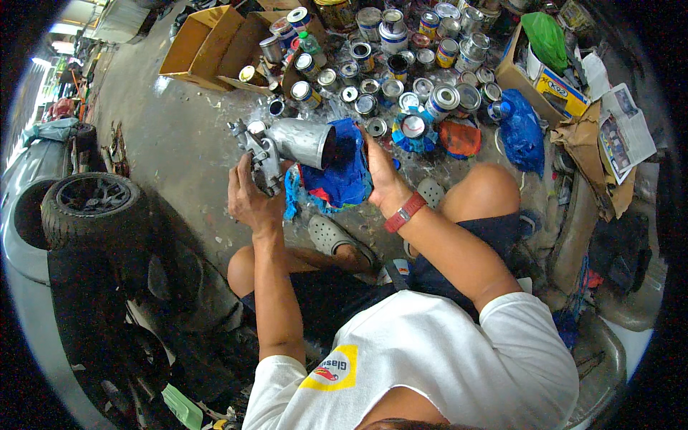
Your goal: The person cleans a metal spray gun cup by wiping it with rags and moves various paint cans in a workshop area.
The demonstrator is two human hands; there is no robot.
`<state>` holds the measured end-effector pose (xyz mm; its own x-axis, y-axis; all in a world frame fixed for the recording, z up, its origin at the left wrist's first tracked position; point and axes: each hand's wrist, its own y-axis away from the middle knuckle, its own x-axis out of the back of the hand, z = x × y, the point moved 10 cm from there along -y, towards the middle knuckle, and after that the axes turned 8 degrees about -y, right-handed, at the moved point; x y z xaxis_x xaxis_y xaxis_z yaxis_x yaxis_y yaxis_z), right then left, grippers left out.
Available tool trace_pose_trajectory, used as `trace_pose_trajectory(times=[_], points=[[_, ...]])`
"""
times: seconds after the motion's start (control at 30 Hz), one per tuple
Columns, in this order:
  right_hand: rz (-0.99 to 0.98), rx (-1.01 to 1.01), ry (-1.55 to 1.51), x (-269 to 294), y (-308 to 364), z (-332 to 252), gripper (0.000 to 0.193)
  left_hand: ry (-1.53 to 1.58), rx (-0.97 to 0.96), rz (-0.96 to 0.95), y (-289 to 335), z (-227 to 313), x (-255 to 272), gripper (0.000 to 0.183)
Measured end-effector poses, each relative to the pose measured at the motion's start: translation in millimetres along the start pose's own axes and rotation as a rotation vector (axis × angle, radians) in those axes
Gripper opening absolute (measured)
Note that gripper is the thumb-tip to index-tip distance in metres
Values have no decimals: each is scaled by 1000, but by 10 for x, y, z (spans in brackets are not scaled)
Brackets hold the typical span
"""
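My left hand [253, 203] is closed round the body of a grey metal spray gun [266, 161]. Its silver cup [297, 141] lies on its side, with the wide mouth turned right. Against that mouth is a dark blue, ragged-edged plastic piece [342, 175], perhaps a cut container or sheet; I cannot tell which. My right hand [387, 175] grips this piece by its right edge, fingers partly hidden behind it. A light blue rag [292, 192] hangs below, between the gun and the blue piece. Whether anything is inside the cup cannot be seen.
Several paint cans [392, 41] crowd the floor ahead, beside an open cardboard box [201, 46]. A blue plastic bag [522, 132], an orange-red paint-stained piece [459, 137] and newspaper [625, 129] lie to the right. A car wheel [93, 197] stands at left.
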<state>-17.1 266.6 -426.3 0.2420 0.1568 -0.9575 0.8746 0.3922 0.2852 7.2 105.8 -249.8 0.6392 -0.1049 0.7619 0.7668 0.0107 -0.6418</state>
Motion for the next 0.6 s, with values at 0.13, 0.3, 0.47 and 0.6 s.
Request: trace_pose_trajectory(times=[0.13,0.3,0.47,0.6], points=[[24,20,45,-88,62,-19,57,13,18,-13,-6,15,16,60],[8,148,81,-280,125,-156,59,222,309,-253,113,-132,-313,57],[70,341,298,-659,310,-291,53,589,656,-659,606,-435,-1019,65],[160,1154,1208,-1041,502,-381,49,688,749,-872,835,-100,-1121,52]])
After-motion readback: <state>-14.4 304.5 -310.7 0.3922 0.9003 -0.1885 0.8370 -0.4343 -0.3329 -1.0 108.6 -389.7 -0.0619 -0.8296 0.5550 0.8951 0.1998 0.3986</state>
